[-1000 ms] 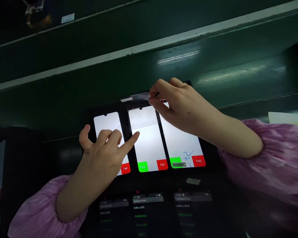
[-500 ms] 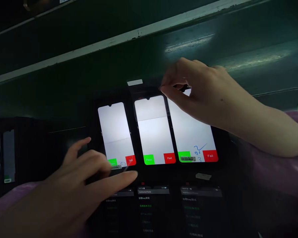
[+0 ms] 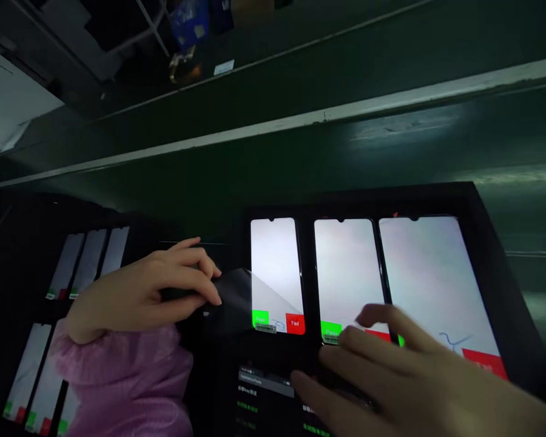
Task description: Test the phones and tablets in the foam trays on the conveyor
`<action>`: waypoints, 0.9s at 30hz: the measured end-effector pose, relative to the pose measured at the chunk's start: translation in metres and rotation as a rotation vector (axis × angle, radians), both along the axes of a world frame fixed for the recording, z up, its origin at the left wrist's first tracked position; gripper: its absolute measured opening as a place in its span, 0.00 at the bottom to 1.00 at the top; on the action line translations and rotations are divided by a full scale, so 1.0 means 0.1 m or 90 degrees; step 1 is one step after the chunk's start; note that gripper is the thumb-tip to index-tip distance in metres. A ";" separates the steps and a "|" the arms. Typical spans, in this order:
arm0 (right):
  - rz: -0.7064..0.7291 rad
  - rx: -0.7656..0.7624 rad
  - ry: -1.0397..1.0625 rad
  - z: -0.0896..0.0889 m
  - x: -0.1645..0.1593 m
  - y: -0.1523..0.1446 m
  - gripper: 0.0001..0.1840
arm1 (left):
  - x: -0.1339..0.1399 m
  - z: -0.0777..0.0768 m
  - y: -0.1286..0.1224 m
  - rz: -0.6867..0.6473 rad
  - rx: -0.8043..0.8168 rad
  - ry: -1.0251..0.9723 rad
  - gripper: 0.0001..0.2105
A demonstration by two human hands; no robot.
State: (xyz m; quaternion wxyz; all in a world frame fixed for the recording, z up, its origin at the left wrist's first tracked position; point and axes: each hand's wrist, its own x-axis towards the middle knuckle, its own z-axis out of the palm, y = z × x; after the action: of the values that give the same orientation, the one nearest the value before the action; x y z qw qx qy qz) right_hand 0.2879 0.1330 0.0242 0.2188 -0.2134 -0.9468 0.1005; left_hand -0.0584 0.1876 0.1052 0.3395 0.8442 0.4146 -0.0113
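Observation:
My left hand (image 3: pixel 164 282) pinches a clear film (image 3: pixel 236 297) between thumb and fingers, left of the left phone (image 3: pixel 273 261). The film's slanting edge crosses that phone's lit screen down to its red Fail button. My right hand (image 3: pixel 395 370) is open, fingers apart, in front of the lower parts of the middle phone (image 3: pixel 346 261) and right phone (image 3: pixel 423 267). All three phones show white screens with green and red buttons. Handwritten blue marks show on the left and right ones. I cannot tell whether the right fingertips touch anything.
Below is a phone with a dark text menu (image 3: pixel 264 394), partly hidden by my right hand. More lit phones (image 3: pixel 88 258) lie in rows at the far left. A green ledge with a pale edge strip (image 3: pixel 273 124) runs behind.
My view has swung left. My right hand has come down from the phones' top edge, where it pinched a film over the middle phone. My left hand now grips a film beside the left phone.

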 end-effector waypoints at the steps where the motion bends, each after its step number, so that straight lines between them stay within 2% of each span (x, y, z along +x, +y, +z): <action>1: 0.007 0.032 -0.008 -0.02 -0.10 -0.02 0.10 | 0.00 0.00 0.04 0.020 0.014 0.003 0.15; 4: 0.020 0.122 -0.037 -0.05 -0.32 0.03 0.05 | 0.01 -0.03 0.10 0.067 0.041 0.019 0.13; 12: 0.090 0.248 -0.038 -0.02 -0.40 0.20 0.08 | -0.05 -0.12 0.21 0.108 0.049 -0.032 0.11; 19: 0.098 0.279 -0.092 0.01 -0.45 0.17 0.09 | 0.03 -0.22 0.28 0.129 0.089 -0.095 0.11; 23: 0.102 0.270 -0.087 -0.01 -0.49 0.14 0.07 | 0.13 -0.34 0.42 0.173 0.081 -0.150 0.18; 27: 0.105 0.271 -0.113 -0.01 -0.51 0.10 0.06 | 0.30 -0.53 0.54 0.254 0.124 -0.025 0.22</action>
State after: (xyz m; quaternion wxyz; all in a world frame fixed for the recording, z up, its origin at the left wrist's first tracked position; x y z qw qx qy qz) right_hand 0.2369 0.1429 0.0233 0.1655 -0.0925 -0.9765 -0.1028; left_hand -0.0282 0.2420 0.0520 0.2597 0.7744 0.5658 0.1127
